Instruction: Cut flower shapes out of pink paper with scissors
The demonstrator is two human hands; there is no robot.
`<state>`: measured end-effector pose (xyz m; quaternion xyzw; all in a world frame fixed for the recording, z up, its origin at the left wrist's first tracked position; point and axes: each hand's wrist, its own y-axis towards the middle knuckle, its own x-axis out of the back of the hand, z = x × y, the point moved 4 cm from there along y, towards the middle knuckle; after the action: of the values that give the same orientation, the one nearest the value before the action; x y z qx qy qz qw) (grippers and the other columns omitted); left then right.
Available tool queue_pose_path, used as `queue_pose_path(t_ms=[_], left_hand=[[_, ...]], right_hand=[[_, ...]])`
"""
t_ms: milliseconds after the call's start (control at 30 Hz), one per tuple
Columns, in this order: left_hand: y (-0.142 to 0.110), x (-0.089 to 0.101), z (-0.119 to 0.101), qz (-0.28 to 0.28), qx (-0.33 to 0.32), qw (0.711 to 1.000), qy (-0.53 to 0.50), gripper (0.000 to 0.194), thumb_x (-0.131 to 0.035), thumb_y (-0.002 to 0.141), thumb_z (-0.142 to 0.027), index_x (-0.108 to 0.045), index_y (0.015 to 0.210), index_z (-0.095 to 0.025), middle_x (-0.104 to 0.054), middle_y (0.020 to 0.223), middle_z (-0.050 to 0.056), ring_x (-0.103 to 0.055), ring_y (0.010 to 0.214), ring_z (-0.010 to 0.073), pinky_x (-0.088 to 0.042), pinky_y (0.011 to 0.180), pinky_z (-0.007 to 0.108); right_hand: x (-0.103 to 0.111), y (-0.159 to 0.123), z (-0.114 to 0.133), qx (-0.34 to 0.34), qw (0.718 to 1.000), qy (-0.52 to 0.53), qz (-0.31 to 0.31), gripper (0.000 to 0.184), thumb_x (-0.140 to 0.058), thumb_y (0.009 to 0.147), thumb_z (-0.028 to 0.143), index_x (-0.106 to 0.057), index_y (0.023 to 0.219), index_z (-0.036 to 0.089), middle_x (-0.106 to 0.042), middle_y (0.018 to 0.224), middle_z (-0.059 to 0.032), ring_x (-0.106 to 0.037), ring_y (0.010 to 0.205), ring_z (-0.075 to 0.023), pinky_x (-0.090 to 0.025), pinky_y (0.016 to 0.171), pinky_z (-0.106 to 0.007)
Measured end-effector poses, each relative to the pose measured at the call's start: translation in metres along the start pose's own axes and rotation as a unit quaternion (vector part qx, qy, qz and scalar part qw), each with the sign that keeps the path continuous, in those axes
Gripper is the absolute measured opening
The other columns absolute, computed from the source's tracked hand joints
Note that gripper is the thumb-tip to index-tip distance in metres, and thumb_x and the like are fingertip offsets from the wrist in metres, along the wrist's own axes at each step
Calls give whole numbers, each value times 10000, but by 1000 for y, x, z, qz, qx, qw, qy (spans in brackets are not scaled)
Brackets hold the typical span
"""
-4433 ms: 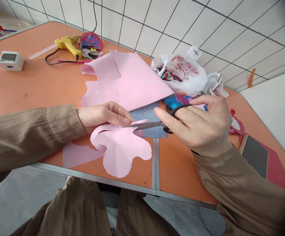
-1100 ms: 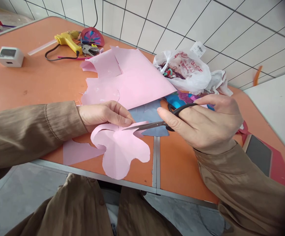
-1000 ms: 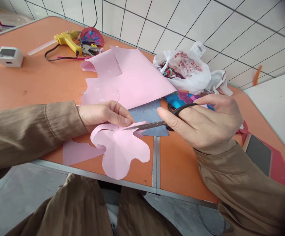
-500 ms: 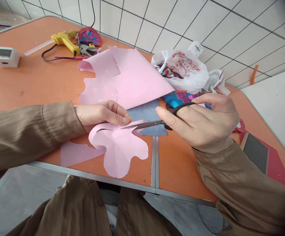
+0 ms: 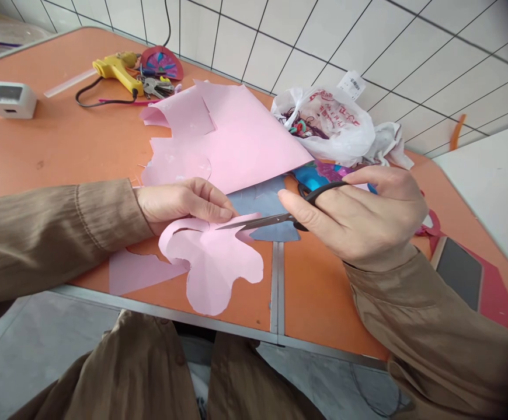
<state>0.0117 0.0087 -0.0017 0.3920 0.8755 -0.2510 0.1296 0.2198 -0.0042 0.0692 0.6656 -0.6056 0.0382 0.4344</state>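
Observation:
My left hand pinches the upper edge of a pink paper flower shape with rounded petals. The paper bends over a fold, and its lower petals hang toward the table's front edge. My right hand grips black-handled scissors, fingers through the loops. Their blades point left and lie at the paper near my left thumb. A pink paper offcut rests under the flower at the left. Behind my hands lies a large pink paper sheet with a cut-out edge, partly over a blue-grey piece.
A yellow glue gun, keys and a white box-shaped device are at the back left. By the tiled wall sits a white plastic bag. A dark phone-like slab lies on red material at right.
Almost nothing differs. The hands, scissors and pink flower keep their places, and the whole view shifts very slightly.

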Motion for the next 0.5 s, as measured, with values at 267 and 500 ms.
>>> queue_pose_path(t_ms=[267, 500], left_hand=[[-2, 0, -1, -9, 5, 1000, 7, 254, -745, 773, -271, -830, 926, -86, -735, 676, 102, -641, 523, 160, -457, 472, 228], [-2, -1, -2, -5, -1, 1000, 0, 221, -749, 761, -267, -835, 892, -111, -747, 707, 107, -658, 560, 170, -495, 516, 244]], right_hand=[[-4, -1, -3, -24, 999, 5, 34, 367, -645, 868, 21, -771, 923, 361, -469, 454, 82, -331, 464, -107, -369, 640, -347], [-6, -3, -5, -62, 996, 56, 33, 360, -651, 863, 26, -756, 944, 360, -439, 451, 82, -329, 459, -105, -347, 639, -348]])
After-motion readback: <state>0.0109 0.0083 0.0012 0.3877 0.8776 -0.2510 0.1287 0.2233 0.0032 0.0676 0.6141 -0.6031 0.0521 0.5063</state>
